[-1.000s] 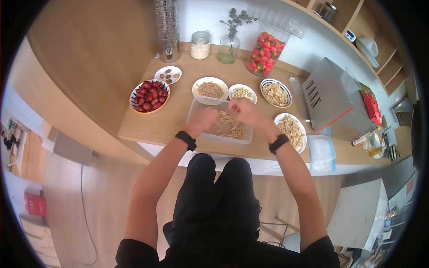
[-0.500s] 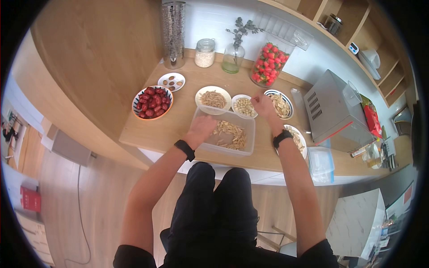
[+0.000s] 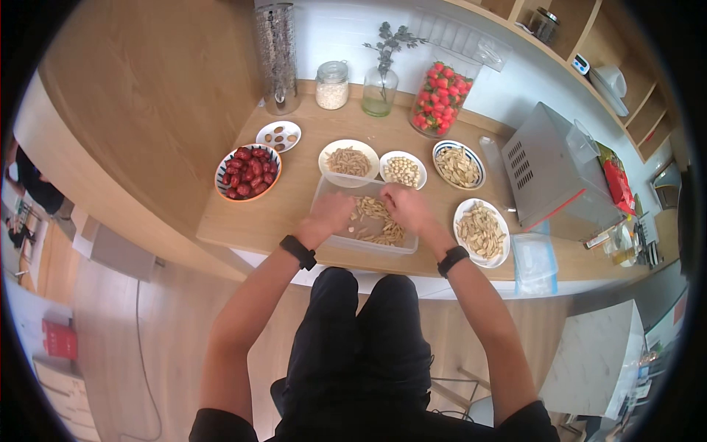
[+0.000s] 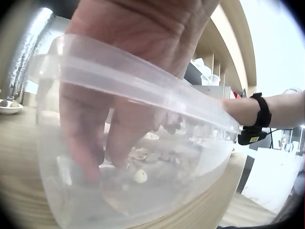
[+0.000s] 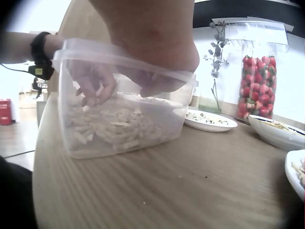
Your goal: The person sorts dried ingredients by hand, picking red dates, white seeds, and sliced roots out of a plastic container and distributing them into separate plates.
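A clear plastic box stands near the counter's front edge, with pale strips and pieces inside. My left hand reaches down into its left side; in the left wrist view the fingers point down, slightly parted, near a round white seed. That seed also shows in the right wrist view, just under the left fingertips. Over the box's right side is my right hand, its fingers curled at the rim; what they may hold is hidden. Behind it sits a white bowl of round seeds.
Behind the box is a bowl of brown strips. Right of it are a blue-rimmed bowl and a plate of pale slices. Red dates stand left. Jars, a vase and strawberries line the back.
My right hand has moved from beside the round-seed bowl back left and toward me, over the box. The left hand stays at the box's left side. The head view has shifted slightly.
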A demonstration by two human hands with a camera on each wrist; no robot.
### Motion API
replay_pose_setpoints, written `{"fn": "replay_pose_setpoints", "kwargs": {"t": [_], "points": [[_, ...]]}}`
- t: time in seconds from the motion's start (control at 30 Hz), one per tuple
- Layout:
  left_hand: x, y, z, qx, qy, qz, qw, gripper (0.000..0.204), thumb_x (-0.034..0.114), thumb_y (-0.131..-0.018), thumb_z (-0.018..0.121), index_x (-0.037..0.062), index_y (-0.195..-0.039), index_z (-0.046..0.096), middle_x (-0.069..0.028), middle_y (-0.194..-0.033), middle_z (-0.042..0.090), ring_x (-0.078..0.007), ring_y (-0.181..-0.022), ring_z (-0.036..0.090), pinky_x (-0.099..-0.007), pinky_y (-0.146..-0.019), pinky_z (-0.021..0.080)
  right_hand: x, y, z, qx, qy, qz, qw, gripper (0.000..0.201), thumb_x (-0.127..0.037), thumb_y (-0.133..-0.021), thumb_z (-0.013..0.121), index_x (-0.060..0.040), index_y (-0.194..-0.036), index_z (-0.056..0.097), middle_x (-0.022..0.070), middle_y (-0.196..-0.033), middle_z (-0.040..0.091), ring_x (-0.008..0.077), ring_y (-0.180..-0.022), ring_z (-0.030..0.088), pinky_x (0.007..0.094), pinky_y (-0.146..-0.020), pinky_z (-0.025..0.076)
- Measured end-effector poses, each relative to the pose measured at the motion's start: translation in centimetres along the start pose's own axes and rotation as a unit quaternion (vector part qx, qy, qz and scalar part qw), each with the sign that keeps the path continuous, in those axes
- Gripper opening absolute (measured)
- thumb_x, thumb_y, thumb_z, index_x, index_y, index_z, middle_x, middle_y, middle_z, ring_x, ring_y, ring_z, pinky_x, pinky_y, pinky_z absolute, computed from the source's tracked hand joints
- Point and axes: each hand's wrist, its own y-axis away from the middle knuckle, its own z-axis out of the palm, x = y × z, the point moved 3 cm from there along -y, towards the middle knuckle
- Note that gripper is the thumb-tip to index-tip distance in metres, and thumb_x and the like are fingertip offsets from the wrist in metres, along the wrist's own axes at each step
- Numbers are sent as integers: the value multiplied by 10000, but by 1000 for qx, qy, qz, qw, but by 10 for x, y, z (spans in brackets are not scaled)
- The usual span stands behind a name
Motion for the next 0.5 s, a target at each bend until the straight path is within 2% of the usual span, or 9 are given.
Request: {"fn": "replay_pose_setpoints", "kwargs": {"t": [0.1,0.23,0.37,0.47,0.5], "points": [[2,-3,4,-19,28,27,999,133,159,-720,706,59,-784,646,-165,-843,666,-354,-821,655,-473,-699,508,0,-1,2,-16,51,-22,998,99,-130,-874,567,-94,-936,636,147,-908,675,363,-825,655,473,-726,522],[3,-14,32,-27,32,74,996,102,141,-699,691,82,-706,608,-121,-766,643,-345,-750,628,-468,-629,464,0,0,3,-41,78,8,996,102,-142,-869,569,-104,-921,647,146,-892,686,362,-824,660,475,-729,525],[9,-22,27,-4,88,80,993,88,132,-700,683,79,-721,616,-131,-798,655,-349,-779,631,-466,-657,475,-3,0,2,-55,98,11,994,101,-149,-861,574,-105,-915,647,151,-859,692,358,-818,665,478,-719,527],[12,-23,24,-44,97,63,992,87,127,-711,675,63,-737,622,-141,-865,668,-352,-815,635,-466,-701,484,-1,0,4,-44,97,-2,994,112,-147,-833,595,-121,-919,662,140,-838,687,359,-777,659,473,-695,523],[14,-21,22,-12,123,91,988,84,118,-718,669,53,-751,628,-148,-870,671,-356,-828,637,-466,-719,488,0,0,5,-43,97,-4,994,112,-147,-833,595,-121,-919,662,140,-838,687,359,-777,659,473,-695,523]]}}
